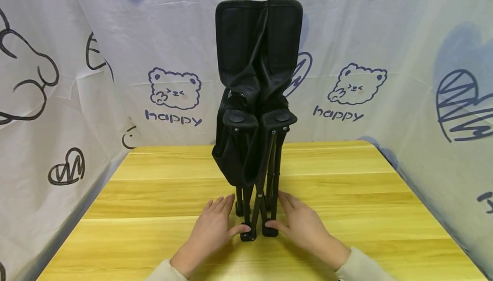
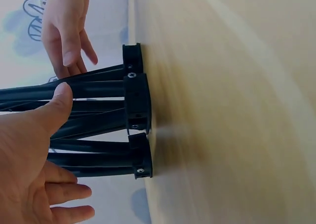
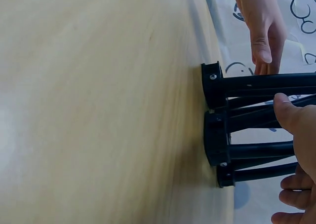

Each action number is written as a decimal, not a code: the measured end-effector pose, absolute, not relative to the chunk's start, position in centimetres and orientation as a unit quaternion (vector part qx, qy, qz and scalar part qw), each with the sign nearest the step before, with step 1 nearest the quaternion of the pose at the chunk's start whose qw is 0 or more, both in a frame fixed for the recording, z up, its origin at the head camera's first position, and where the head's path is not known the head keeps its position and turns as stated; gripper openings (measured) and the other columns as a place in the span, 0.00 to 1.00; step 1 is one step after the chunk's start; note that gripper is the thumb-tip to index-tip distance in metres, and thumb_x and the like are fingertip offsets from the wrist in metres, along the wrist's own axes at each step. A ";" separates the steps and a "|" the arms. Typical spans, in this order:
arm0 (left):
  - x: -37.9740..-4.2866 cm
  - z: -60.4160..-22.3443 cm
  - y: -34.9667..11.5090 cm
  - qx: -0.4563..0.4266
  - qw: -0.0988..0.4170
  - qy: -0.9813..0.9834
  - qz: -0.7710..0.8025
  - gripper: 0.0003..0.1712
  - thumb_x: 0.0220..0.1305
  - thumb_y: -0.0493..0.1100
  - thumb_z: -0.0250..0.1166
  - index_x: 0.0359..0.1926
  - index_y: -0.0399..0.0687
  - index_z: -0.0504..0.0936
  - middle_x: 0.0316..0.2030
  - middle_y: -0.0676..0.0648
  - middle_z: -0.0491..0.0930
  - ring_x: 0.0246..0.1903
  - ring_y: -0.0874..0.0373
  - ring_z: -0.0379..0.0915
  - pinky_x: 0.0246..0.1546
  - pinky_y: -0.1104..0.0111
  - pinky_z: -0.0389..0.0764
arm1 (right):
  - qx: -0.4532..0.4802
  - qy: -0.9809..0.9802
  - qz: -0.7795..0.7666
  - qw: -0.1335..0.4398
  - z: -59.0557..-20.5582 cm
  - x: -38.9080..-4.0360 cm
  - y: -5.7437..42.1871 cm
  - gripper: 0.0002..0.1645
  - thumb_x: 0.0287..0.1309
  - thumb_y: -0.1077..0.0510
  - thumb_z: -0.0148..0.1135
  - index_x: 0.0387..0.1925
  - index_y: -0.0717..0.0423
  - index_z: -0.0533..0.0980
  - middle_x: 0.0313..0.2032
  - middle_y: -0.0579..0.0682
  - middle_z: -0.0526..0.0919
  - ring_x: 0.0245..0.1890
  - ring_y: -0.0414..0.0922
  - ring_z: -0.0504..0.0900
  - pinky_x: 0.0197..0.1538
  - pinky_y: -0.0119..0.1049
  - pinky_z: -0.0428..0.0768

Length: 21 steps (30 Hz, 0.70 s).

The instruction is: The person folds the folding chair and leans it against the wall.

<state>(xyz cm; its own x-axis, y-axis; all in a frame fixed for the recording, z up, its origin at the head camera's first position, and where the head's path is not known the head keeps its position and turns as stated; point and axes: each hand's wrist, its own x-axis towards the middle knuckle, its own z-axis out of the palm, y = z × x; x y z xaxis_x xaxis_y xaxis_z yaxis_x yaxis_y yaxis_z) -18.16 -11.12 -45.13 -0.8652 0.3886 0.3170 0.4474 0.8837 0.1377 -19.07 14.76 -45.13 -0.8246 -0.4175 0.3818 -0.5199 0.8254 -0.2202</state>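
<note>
A folded black camping chair (image 1: 240,41) stands upright in the middle of the table, its fabric gathered at the top and its thin legs (image 1: 257,212) bunched together below. Black plastic feet (image 2: 138,100) at the leg ends rest on the wood. My left hand (image 1: 212,227) is low on the left side of the legs, fingers extended and thumb in front by a foot. On the opposite side, my right hand (image 1: 307,229) mirrors it, with its thumb at the right front foot (image 1: 270,229). Both hands frame the legs loosely, with the fingers spread rather than curled.
The light wooden table (image 1: 154,187) extends to both sides of the chair. Behind it and along both sides hangs a white cloth (image 1: 173,37) printed with bears, hearts and the word "happy".
</note>
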 end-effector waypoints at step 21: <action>-18.4 -45.0 -9.7 -0.208 0.204 -0.957 -0.008 0.59 0.56 0.79 0.52 0.64 0.29 0.71 0.63 0.35 0.70 0.64 0.41 0.66 0.66 0.48 0.62 | 0.270 -0.916 0.088 0.284 -46.9 -20.0 13.8 0.57 0.52 0.29 0.66 0.63 0.74 0.68 0.56 0.67 0.77 0.56 0.59 0.78 0.56 0.52 0.78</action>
<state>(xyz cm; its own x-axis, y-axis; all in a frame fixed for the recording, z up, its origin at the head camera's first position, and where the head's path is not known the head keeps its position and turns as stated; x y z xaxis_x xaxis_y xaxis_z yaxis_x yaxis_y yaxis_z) -18.44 -9.69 -45.04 -0.8303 0.3956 0.3926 0.4021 0.9130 -0.0697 -20.03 13.83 -46.86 -0.6932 -0.4446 0.5673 -0.5448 0.8385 -0.0086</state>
